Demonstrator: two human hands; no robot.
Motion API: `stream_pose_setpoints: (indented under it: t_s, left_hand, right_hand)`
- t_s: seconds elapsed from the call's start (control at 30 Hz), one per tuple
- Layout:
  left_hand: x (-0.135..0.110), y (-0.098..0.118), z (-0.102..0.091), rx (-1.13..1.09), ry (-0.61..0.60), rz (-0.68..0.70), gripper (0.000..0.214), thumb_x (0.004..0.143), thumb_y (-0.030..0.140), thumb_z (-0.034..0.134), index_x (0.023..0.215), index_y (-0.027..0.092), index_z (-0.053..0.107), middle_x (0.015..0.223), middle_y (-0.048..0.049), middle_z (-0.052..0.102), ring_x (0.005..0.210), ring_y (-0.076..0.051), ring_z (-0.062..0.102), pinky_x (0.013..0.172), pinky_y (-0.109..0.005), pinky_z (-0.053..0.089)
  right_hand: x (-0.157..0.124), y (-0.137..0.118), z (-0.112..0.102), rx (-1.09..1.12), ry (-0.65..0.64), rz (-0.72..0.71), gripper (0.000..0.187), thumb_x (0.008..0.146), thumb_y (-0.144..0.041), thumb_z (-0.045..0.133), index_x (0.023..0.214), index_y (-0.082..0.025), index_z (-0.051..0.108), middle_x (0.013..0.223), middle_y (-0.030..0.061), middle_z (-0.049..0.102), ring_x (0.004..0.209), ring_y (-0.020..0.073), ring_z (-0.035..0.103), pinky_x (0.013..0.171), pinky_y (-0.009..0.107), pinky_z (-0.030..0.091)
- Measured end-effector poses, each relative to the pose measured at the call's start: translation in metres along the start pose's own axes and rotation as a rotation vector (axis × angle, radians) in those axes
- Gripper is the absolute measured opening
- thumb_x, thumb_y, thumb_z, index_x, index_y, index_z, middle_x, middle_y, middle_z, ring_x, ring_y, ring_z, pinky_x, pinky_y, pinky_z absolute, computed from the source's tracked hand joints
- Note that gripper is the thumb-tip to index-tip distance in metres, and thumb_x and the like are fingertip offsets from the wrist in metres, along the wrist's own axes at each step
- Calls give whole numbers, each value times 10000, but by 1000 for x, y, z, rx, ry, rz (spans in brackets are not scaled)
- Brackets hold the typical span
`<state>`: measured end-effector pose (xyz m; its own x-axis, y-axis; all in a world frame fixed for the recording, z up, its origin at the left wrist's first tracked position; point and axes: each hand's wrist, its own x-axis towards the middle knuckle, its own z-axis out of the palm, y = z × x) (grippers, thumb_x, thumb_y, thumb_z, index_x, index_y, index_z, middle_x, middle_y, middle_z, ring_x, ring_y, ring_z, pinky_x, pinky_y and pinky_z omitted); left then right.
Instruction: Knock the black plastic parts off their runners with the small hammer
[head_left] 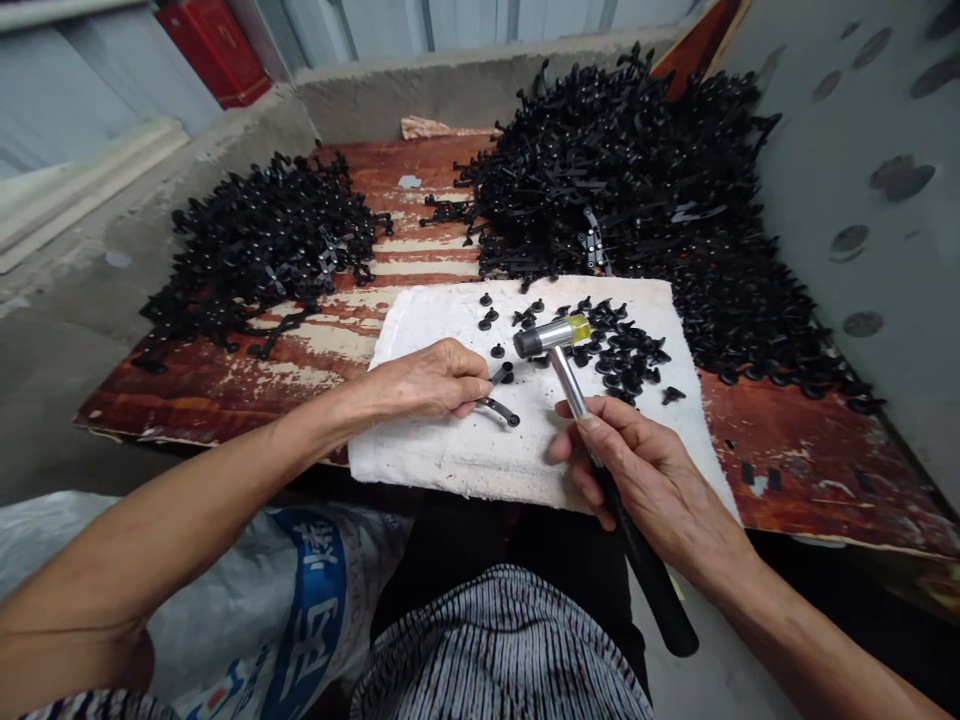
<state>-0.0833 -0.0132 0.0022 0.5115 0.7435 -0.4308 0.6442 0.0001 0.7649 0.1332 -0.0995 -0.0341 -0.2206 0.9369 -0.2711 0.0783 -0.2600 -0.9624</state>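
My left hand (442, 382) is closed on a black jointed metal piece (501, 410), its two arms poking out past the fingers over a white cloth (427, 450). One arm ends close to a small black knob-like part (507, 372); whether they are joined I cannot tell. In my right hand (637, 455) is a small mallet (570, 380) with a chrome neck and a black grip. Its head has one dark face and one yellow face, and is raised above the cloth. Several loose black knob-like parts (626, 355) lie behind and right of the mallet head.
A large heap of black jointed pieces (600, 170) fills the back right of the worn red-brown board (315, 400). Another heap (262, 240) sits at the left. A concrete ledge (390, 95) borders the back, a grey panel (847, 200) the right. A printed sack (300, 600) stands below left.
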Motion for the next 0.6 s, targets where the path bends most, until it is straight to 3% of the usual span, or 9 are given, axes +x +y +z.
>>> stream_pose_setpoints:
  t_s: [0.07,0.13,0.23,0.33,0.47,0.6]
  left_hand:
    - [0,3,-1,75,12,-1,291,825,170,548,535,152,529,435,43,408,390,-50,304,389,-188,206]
    - [0,6,-1,128,10,-21,281,814,155,535,532,155,525,436,44,412,390,-55,307,388,-195,204]
    - [2,7,-1,136,4,-32,275,803,154,523,528,161,515,436,42,416,392,-60,319,394,-206,211]
    - [2,4,0,86,4,-35,278,803,183,521,526,168,506,433,37,419,388,-64,327,398,-214,224]
    - [2,0,-1,70,0,-28,263,793,220,534,536,166,526,438,28,431,387,-68,339,393,-217,233]
    - [2,-3,0,28,-5,-3,265,800,230,528,544,166,521,438,29,429,381,-62,334,384,-205,229]
  right_hand:
    - [0,-3,-4,-122,-6,-44,301,941,-466,453,923,-195,583,642,-12,573,392,80,397,326,206,359]
    - [1,-5,-9,-341,28,-169,301,950,-395,444,1075,-177,611,708,20,645,422,107,491,372,235,439]
    - [4,-9,-17,-696,96,-469,424,940,-247,449,1342,-148,537,1087,132,723,865,227,710,717,356,603]
    - [4,-11,-20,-840,104,-691,501,934,-122,422,1431,-163,474,1344,137,624,1174,237,632,963,388,539]
    - [2,-12,-17,-810,191,-827,628,924,-52,428,1511,-263,360,1337,86,631,1168,208,636,969,373,542]
    - [4,-13,-19,-938,100,-765,609,898,-59,419,1490,-205,417,1113,128,724,989,254,717,799,403,620]
